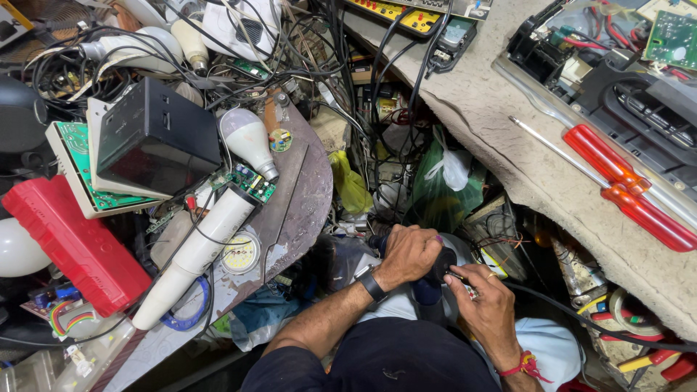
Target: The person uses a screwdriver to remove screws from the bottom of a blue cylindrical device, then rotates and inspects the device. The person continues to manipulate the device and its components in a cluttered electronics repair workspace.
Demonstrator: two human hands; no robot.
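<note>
Lowest in view, both hands meet over the lap. Left hand (408, 254), wrist in a dark watch band, wrapped tight in a closed grip around a dark cylindrical device (433, 276). Right hand (488, 308), red thread at the wrist, fingertips pinched at the device's end — whether anything sits between them, cannot tell. Just beyond, green plastic bags (435, 192) stuffed among cables. Left of the hands, on a rounded metal tabletop (301, 196): a white tubular lamp body (196, 254), a bulb (249, 141), a red box (72, 243). Farther right — two red-handled screwdrivers (624, 185) on a stone ledge (523, 167).
</note>
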